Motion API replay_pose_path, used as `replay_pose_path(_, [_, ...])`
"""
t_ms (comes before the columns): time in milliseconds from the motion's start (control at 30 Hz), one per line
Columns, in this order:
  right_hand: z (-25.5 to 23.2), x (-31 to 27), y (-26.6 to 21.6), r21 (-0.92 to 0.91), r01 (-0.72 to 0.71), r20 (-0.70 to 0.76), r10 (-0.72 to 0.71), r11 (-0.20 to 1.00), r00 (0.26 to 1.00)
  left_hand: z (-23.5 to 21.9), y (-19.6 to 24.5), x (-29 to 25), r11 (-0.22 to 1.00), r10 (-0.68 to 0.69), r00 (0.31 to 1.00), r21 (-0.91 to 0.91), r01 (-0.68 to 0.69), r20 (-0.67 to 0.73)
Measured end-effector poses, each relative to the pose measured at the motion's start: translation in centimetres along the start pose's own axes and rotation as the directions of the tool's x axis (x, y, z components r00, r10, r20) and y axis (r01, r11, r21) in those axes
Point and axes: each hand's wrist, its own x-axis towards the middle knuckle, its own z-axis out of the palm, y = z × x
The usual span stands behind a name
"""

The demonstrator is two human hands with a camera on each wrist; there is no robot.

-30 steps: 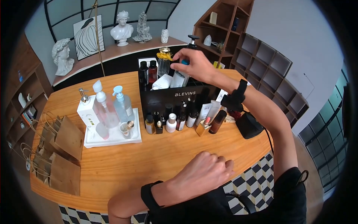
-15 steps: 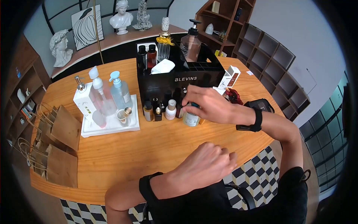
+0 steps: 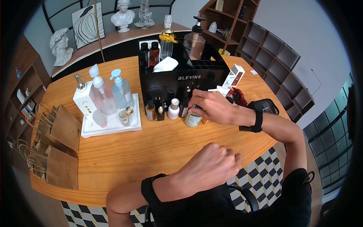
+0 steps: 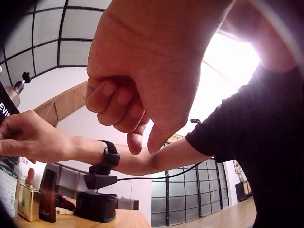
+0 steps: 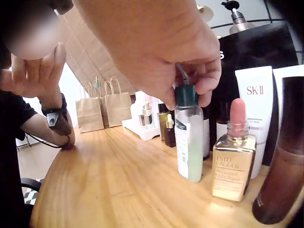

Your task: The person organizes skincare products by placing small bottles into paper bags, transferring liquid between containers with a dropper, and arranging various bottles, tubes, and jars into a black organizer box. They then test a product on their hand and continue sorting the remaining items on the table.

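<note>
My right hand (image 3: 213,108) pinches the dark green cap of a clear bottle (image 5: 189,147) holding pale green liquid. The bottle stands upright, its base at the tabletop in front of the black organizer box (image 3: 160,83). Right beside it in the right wrist view is a gold glass bottle (image 5: 232,171) with a pink top. A white SK-II tube (image 5: 254,99) and a dark brown bottle (image 5: 280,180) are close by. Over the table's front edge hangs my left hand (image 3: 211,166), its fingers loosely curled around nothing, as the left wrist view also shows.
On the left, a white tray (image 3: 109,130) carries pump bottles and a cup. Brown paper bags (image 3: 62,168) stand at the left edge. Small bottles, including a white one (image 3: 173,109), line the organizer's front. A black pouch (image 3: 264,107) lies on the right.
My right hand has brought the green-capped bottle out from over the organizer, down to the table in front of it, still gripping the cap. My left hand has stayed about where it was.
</note>
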Motion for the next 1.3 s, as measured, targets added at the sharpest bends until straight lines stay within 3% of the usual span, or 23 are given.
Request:
replay_pose_path(67, [-0.3, 0.4, 0.0, -0.029, 0.044, -0.04, -0.045, 0.999, 0.998, -0.1, 0.0, 0.0, 1.0, 0.0, 1.0, -0.003, 0.0, -0.001])
replay_pose_path(200, [-3.2, 3.1, -0.3, -0.074, 0.036, -0.261, -0.054, 0.997, 0.964, -0.5, 0.0, 0.1, 1.0, 0.008, 1.0, 0.009, -0.008, -0.024])
replay_pose_path(333, [-5.0, 8.3, 1.2, -0.152, 0.112, -0.279, -0.152, 0.982, 0.948, -0.3, 0.1, 0.0, 1.0, 0.015, 0.999, 0.007, -0.015, -0.029])
replay_pose_path(400, [-5.5, 10.9, 1.2, -0.103, 0.142, -0.239, -0.163, 0.985, 0.957, -0.5, 0.2, 0.0, 1.0, 0.009, 1.0, 0.014, -0.008, -0.012])
replay_pose_path(467, [-5.9, 13.4, 0.8, -0.048, 0.068, -0.118, -0.073, 0.997, 0.99, -0.7, 0.3, 0.0, 1.0, 0.0, 1.0, 0.019, 0.0, 0.003])
replay_pose_path(533, [-6.2, 15.3, 1.1, -0.074, 0.137, -0.091, -0.144, 0.988, 0.985, -0.9, 0.2, 0.0, 1.0, -0.005, 1.0, 0.024, 0.005, -0.006])
replay_pose_path(633, [-6.6, 18.0, 1.6, 0.007, 0.123, 0.344, -0.118, 0.992, 0.932, -1.0, 0.2, 0.0, 1.0, 0.0, 1.0, 0.018, 0.001, -0.023])
replay_pose_path(733, [-5.6, 19.7, 1.6, -0.014, 0.136, 0.445, -0.116, 0.991, 0.888, -0.7, 0.2, -0.1, 1.0, 0.005, 1.0, 0.03, -0.004, -0.022])
replay_pose_path(767, [-5.6, 20.0, 1.6, -0.044, 0.079, 0.48, -0.048, 0.996, 0.876, -0.8, 0.1, -0.1, 1.0, 0.001, 1.0, 0.031, 0.0, -0.025])
replay_pose_path(900, [-4.3, 20.9, 2.7, -0.069, 0.122, 0.461, -0.076, 0.99, 0.884, -0.8, 0.1, -0.2, 1.0, 0.015, 0.999, 0.027, -0.013, -0.044])
replay_pose_path(967, [-4.3, 20.4, 3.5, -0.106, 0.271, 0.349, -0.219, 0.957, 0.911, -0.9, 0.1, -0.1, 1.0, 0.013, 0.999, 0.023, -0.012, -0.036])
replay_pose_path(1000, [-5.0, 19.8, 3.2, -0.106, 0.272, 0.35, -0.22, 0.957, 0.91, -1.0, 0.1, -0.1, 1.0, 0.011, 1.0, 0.023, -0.011, -0.025])
replay_pose_path(1067, [-7.1, 18.2, 2.0, -0.156, 0.227, 0.206, -0.193, 0.961, 0.959, -0.9, 0.1, -0.2, 1.0, 0.004, 1.0, 0.021, -0.004, -0.018])
replay_pose_path(1100, [-7.3, 17.9, 3.1, -0.127, 0.259, 0.112, -0.245, 0.958, 0.963, -0.8, 0.0, -0.2, 0.999, 0.016, 0.999, 0.028, -0.014, -0.043])
replay_pose_path(1133, [-8.1, 17.3, 3.3, -0.16, 0.212, 0.068, -0.203, 0.964, 0.977, -0.6, 0.0, -0.1, 0.999, 0.031, 0.997, 0.034, -0.029, -0.066])
replay_pose_path(1233, [-10.1, 14.6, 3.6, 0.041, 0.063, -0.147, -0.056, 0.997, 0.988, -0.9, 0.1, -0.1, 1.0, 0.019, 1.0, 0.022, -0.019, -0.02])
replay_pose_path(1300, [-10.7, 12.8, 4.1, 0.13, 0.083, -0.331, -0.035, 0.988, 0.943, -0.8, 0.1, 0.0, 0.999, 0.021, 1.0, 0.029, -0.021, -0.017])
